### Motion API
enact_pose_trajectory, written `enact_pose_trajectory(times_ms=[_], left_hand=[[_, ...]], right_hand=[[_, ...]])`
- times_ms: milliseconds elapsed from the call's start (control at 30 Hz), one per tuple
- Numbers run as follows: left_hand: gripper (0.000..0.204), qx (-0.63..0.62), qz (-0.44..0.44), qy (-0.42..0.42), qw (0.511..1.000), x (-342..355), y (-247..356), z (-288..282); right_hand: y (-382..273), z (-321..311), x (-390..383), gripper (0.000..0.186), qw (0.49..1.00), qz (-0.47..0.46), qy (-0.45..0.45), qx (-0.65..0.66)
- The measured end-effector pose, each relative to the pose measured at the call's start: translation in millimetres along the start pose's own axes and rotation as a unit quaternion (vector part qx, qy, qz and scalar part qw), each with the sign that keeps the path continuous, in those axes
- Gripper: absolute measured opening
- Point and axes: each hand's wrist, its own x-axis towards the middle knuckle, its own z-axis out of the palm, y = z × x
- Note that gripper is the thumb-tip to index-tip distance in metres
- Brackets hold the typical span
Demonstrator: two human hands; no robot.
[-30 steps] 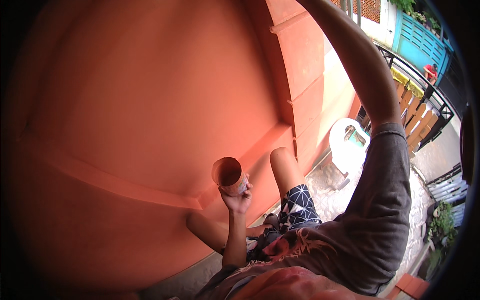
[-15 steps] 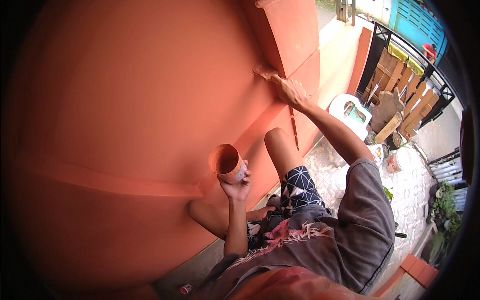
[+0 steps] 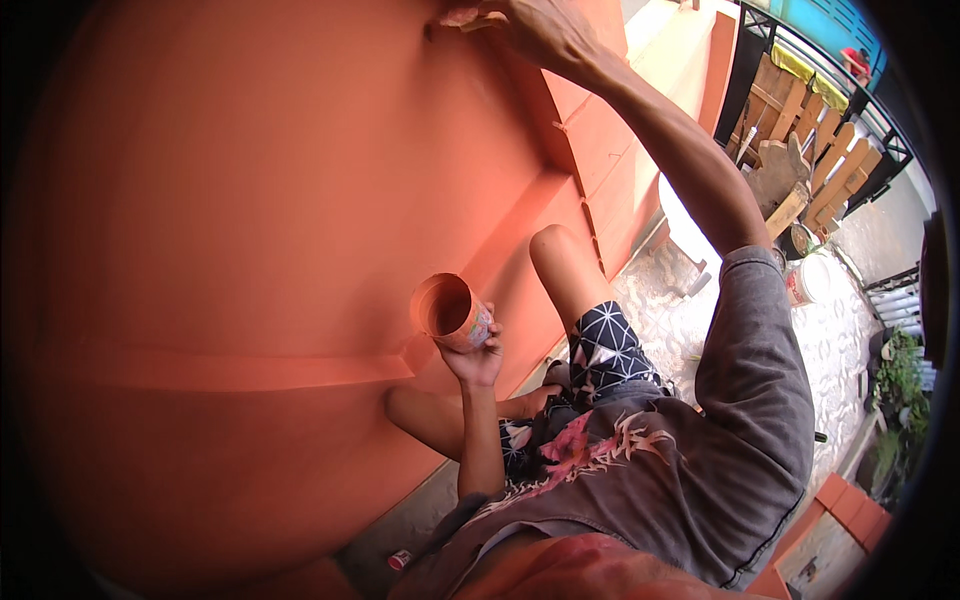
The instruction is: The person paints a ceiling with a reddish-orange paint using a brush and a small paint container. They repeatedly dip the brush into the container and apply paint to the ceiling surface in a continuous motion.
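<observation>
Brush (image 3: 458, 18), gripped by the right fingers (image 3: 500, 20), points toward nine o'clock; from it, the cup (image 3: 468, 330), clasped in the left fingers (image 3: 493, 344), lies at six.

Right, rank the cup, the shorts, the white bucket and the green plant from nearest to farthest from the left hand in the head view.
From the left hand:
1. Cup, held in it.
2. Shorts, mostly to its right.
3. White bucket, farther right, on the floor.
4. Green plant, near the picture's right edge.
</observation>
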Motion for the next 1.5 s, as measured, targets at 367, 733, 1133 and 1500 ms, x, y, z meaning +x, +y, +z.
enact_pose_trajectory(times_ms=[367, 733, 1133, 1500], left_hand=[[0.073, -0.007, -0.038, -0.007, 0.999, 6.5, 2.6, 5.0], [0.076, -0.007, -0.043, 0.034, 0.998, -0.6, 8.4, 7.8], [0.071, 0.005, -0.025, 0.041, 0.999, 0.5, 4.6, 12.7], [0.071, 0.007, -0.030, 0.056, 0.998, -1.1, 5.6, 12.5]], right_hand=[[47.1, 149.3, -120.1, 0.060, 0.988, 0.123, 0.091, -0.012], [100.1, 177.9, -239.0, 0.030, 0.959, 0.196, -0.175, -0.102], [85.5, 155.6, -187.7, 0.033, 0.969, 0.187, -0.136, -0.092], [96.5, 193.4, -178.7, 0.023, 0.962, 0.153, -0.197, -0.112]])
